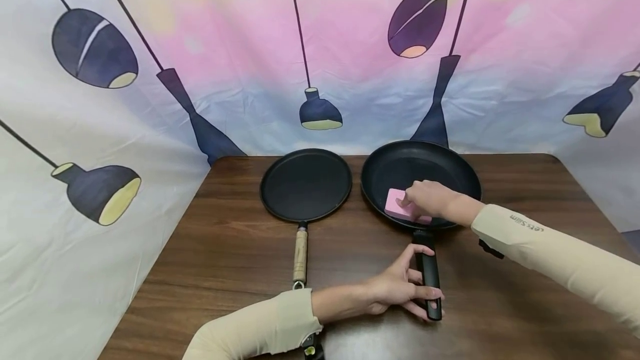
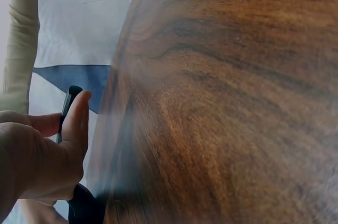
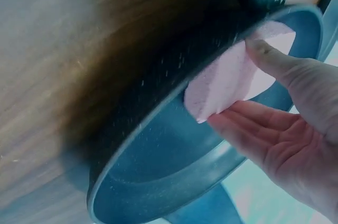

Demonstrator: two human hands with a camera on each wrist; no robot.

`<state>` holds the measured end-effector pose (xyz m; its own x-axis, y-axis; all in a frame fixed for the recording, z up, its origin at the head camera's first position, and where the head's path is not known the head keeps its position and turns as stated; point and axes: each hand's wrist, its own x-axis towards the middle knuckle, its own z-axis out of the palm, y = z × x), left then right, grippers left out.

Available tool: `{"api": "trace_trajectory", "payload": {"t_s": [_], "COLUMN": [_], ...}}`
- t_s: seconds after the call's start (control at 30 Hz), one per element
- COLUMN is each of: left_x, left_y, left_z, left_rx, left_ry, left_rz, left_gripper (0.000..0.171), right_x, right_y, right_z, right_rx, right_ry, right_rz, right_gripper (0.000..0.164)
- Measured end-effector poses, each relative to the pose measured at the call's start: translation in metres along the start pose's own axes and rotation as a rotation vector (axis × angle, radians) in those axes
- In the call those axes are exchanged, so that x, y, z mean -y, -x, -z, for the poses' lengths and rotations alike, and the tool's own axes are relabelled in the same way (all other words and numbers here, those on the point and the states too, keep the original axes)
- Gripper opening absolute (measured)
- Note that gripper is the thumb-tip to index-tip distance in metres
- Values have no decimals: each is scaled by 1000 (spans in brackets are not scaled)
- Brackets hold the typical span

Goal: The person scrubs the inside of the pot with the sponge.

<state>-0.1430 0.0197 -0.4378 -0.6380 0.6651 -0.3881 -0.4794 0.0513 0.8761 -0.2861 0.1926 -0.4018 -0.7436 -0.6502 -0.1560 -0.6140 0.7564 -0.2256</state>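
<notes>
A deep black frying pan (image 1: 400,163) stands at the right of the table, its black handle (image 1: 429,271) pointing toward me. My left hand (image 1: 395,285) grips that handle, thumb on one side and fingers on the other; the left wrist view shows the hand (image 2: 45,155) around it at the lower left. Inside the pan, my right hand (image 1: 432,200) pinches a pink sponge (image 1: 395,204) against the near part of the pan. The right wrist view shows the sponge (image 3: 224,78) squeezed between thumb and fingers, close to the rim.
A flat black griddle pan (image 1: 306,185) with a wooden handle (image 1: 300,254) lies left of the frying pan. Both rest on a brown wooden table (image 1: 225,238). Behind it hangs a cloth backdrop (image 1: 240,43) printed with lamps.
</notes>
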Motion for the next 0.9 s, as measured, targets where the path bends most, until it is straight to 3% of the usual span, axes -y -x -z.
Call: {"api": "trace_trajectory", "payload": {"t_s": [0.2, 0.4, 0.53, 0.67, 0.9], "left_x": [2, 3, 3, 2, 1], "left_y": [2, 4, 4, 3, 4], "left_z": [0, 0, -3, -2, 2], "left_rx": [0, 17, 40, 28, 26], "left_ry": [25, 16, 15, 9, -6], "left_rz": [6, 16, 14, 14, -3], "left_gripper": [57, 58, 59, 58, 58], "right_x": [-21, -46, -49, -45, -15], "right_y": [-29, -59, -59, -52, -25], "right_z": [8, 19, 20, 16, 4], "right_rx": [-39, -19, -9, -22, 8], "right_ry": [-36, -51, -49, 45, 150], "right_rz": [-79, -234, -282, -220, -16], "right_gripper": [31, 40, 38, 37, 40]}}
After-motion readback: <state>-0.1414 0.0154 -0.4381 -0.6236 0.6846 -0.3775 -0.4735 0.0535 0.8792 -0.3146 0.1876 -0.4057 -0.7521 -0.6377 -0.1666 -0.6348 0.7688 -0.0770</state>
